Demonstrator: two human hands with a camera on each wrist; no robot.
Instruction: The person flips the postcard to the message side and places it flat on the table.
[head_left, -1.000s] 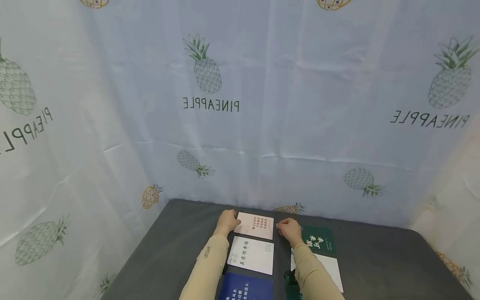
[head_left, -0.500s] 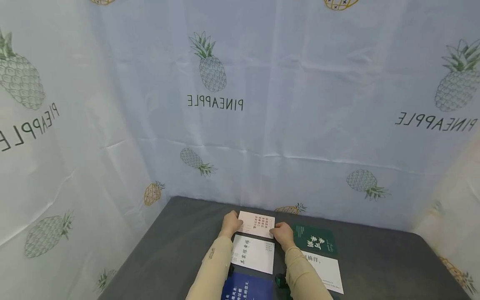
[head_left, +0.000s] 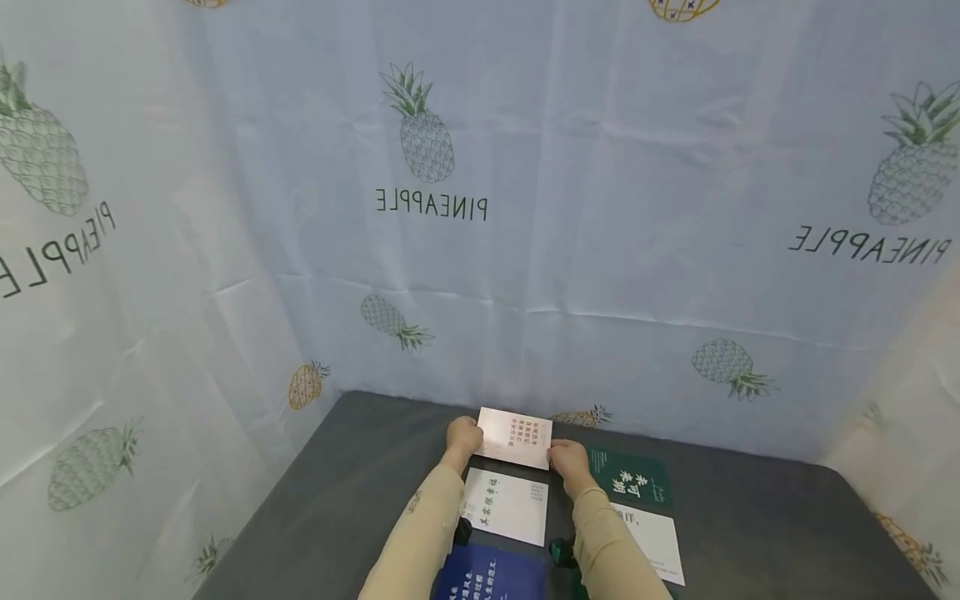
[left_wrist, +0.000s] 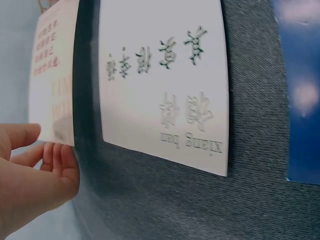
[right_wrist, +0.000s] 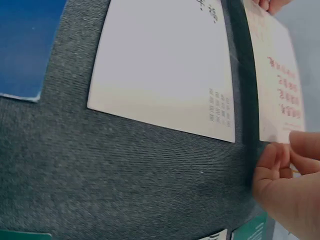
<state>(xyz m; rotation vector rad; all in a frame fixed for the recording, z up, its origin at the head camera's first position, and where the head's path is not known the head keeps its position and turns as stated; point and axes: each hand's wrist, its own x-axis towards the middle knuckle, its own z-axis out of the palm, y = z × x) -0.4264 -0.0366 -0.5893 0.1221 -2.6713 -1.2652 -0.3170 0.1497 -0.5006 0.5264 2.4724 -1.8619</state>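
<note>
A pale pink card [head_left: 514, 438] with red lettering is held between both hands at the back of the table. My left hand [head_left: 463, 437] pinches its left edge between thumb and fingers. On the opposite edge, my right hand [head_left: 570, 465] grips it the same way, with thumb and fingertips visible in the right wrist view. The card is raised off the dark tabletop, its far side tilted up. Just in front of it lies a white card [head_left: 506, 507] with dark script, flat on the table. Nearer still is a blue card [head_left: 491, 575], partly cut off by the frame.
A green card [head_left: 630, 477] and another white card [head_left: 654, 543] form a second column on the right, partly covered by the right arm. The dark grey table [head_left: 757, 517] extends to both sides. A pineapple-print curtain [head_left: 570, 250] stands along its back edge.
My right hand has moved left to the pink card's right edge and taken hold of it. The card, flat on the table before, is now lifted and tilted up by both hands.
</note>
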